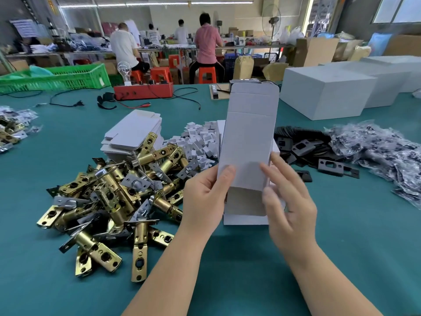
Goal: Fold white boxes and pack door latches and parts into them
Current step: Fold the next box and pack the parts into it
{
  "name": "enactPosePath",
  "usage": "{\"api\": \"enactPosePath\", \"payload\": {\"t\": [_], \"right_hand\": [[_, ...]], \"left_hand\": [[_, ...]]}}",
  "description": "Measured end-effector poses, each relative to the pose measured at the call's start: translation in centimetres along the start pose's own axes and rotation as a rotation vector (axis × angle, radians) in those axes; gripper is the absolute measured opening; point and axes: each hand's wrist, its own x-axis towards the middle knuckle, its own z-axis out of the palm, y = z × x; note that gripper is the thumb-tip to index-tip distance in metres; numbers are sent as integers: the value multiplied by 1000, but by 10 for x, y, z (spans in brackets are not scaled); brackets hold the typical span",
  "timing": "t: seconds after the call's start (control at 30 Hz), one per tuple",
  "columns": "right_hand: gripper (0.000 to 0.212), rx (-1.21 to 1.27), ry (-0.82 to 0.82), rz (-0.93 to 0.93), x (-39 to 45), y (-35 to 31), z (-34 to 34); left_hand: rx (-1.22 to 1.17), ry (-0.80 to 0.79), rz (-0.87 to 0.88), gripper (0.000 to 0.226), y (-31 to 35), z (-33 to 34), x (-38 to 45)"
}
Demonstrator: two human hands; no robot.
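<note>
Fingers (224, 176) of the left hand (205, 199) curl around the left edge of a white box (248, 137), thumb on its front face, gripping it. Fingers of the right hand (289, 201) lie nearly straight against the right edge and lower front of the same box, pressing rather than clasping it; this hand is slightly blurred. Both forearms rise from the bottom of the view, wrists angled inward, so the two hands meet around the lower part of the box.

That box is an unfolded sleeve held upright above the teal counter (341, 236), its top flap creased and standing up, its bottom flaps open between the hands. No writing shows on it.

Just left of the hands lies a heap of brass door latches (114, 197), too tangled to count. Behind them sits one stack of flat white boxes (132, 131), and beside that a pile of small white parts (200, 140). To the right lie dark strike plates (305, 147) and a mound of clear bagged parts (376, 151). Two large white cartons (325, 92) stand at the far right. A red tray (143, 90) and a green crate (57, 77) sit at the far edge, and four people work with their backs turned.
</note>
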Motion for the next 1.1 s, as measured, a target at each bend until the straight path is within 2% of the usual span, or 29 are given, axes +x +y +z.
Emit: {"api": "enactPosePath", "payload": {"t": [0.07,0.13,0.23,0.33,0.43,0.5,0.57,0.63,0.7,0.83,0.9,1.1], "right_hand": [[47,166,105,181,5,-3,-3],[51,285,155,349,9,-2,-7],[26,368,60,472,12,4,-14],[20,384,19,555,12,10,-18],[13,348,-52,556,10,9,-17],[11,313,-129,529,9,5,-14],[10,245,-201,525,6,2,-12],[15,155,-211,532,5,0,-11],[34,92,-178,535,4,1,-10],[49,40,-105,518,3,-1,-8],[54,1,-122,506,3,-2,-9],[46,-132,-223,472,1,-1,-8]], "left_hand": [[14,-46,18,70,2,0,0],[40,-101,23,69,3,2,-3],[14,-201,-56,48,1,4,-6],[-76,-265,-194,41,2,-3,-2],[-103,-251,-236,36,5,-7,1],[-95,-177,-231,46,5,-6,3],[-90,-97,-210,44,5,-5,4],[-42,-58,-164,66,6,-5,4],[-23,-57,-107,82,6,-4,3],[-56,-100,-76,81,7,-5,4],[-54,-100,-86,72,5,-7,4],[84,71,-25,62,3,-11,9]]}}
